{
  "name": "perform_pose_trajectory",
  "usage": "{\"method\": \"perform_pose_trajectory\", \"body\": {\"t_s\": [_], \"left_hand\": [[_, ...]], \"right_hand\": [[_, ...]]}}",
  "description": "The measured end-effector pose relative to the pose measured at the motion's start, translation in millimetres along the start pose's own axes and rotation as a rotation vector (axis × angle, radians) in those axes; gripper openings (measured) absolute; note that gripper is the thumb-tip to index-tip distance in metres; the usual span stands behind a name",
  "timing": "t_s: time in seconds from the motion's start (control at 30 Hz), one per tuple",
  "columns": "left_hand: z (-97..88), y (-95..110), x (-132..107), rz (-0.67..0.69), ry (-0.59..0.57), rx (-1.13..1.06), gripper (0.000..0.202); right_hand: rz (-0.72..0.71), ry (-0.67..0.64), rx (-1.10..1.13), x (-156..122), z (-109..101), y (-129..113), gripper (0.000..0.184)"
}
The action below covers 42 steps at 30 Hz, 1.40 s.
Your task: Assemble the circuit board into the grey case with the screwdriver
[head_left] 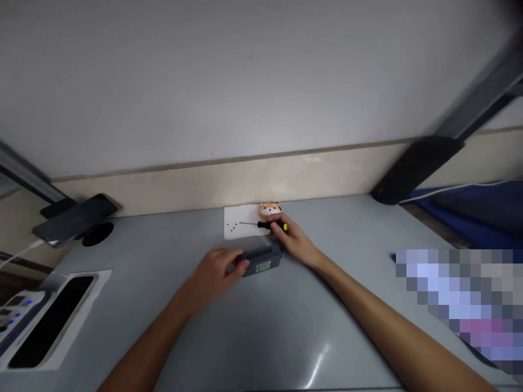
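My left hand point(223, 269) is closed on the left end of a dark grey box point(261, 259), which has a row of vent slots and a pale label on its near side. In my right hand point(295, 239) is a screwdriver point(265, 224) with a black and yellow handle, its thin shaft pointing left. Beneath the shaft lies a white sheet point(245, 231) with several small dark screws point(232, 227) on it. An orange and white animal-faced item point(269, 209) rests at the sheet's back right, just behind my right fingers.
At the left, a phone point(79, 218) with a white cable leans on a stand. Nearer lie a dark phone-like slab point(53, 321) on white paper and a power strip point(18, 316). A black post base point(412, 169) stands at the back right, and a wall closes off the rear.
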State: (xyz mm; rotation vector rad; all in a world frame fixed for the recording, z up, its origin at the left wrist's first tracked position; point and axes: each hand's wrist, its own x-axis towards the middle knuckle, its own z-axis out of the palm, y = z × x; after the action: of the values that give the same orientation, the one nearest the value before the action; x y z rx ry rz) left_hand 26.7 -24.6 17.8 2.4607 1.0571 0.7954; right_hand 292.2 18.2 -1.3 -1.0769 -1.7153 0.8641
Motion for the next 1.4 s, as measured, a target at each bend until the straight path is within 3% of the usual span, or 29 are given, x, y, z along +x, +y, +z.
{"method": "perform_pose_trajectory", "body": {"t_s": [0.2, 0.37, 0.6, 0.77, 0.87, 1.1, 1.4], "left_hand": [[1.3, 1, -2, 0.082, -0.068, -0.024, 0.040], [8.4, -1, -3, 0.031, -0.058, -0.008, 0.039], [7.4, -5, 0, -0.071, -0.022, -0.081, 0.034], [6.8, -9, -2, -0.203, -0.062, -0.157, 0.055], [4.8, -12, -4, -0.134, -0.048, -0.150, 0.062], [-3.2, -13, -2, -0.042, -0.040, 0.019, 0.053], [-1.7, -9, 0, 0.208, 0.148, 0.096, 0.030]], "right_hand": [[0.056, -0.024, 0.030, -2, 5, -1, 0.032], [0.072, -0.026, 0.087, -2, 3, -16, 0.033], [0.115, 0.183, 0.377, -7, -20, -37, 0.036], [0.138, 0.170, 0.512, -10, -25, -40, 0.035], [0.163, 0.166, 0.491, -12, -23, -40, 0.034], [0.210, 0.134, 0.528, -13, -14, -36, 0.035], [0.247, 0.101, 0.577, -13, -11, -33, 0.032]]}}
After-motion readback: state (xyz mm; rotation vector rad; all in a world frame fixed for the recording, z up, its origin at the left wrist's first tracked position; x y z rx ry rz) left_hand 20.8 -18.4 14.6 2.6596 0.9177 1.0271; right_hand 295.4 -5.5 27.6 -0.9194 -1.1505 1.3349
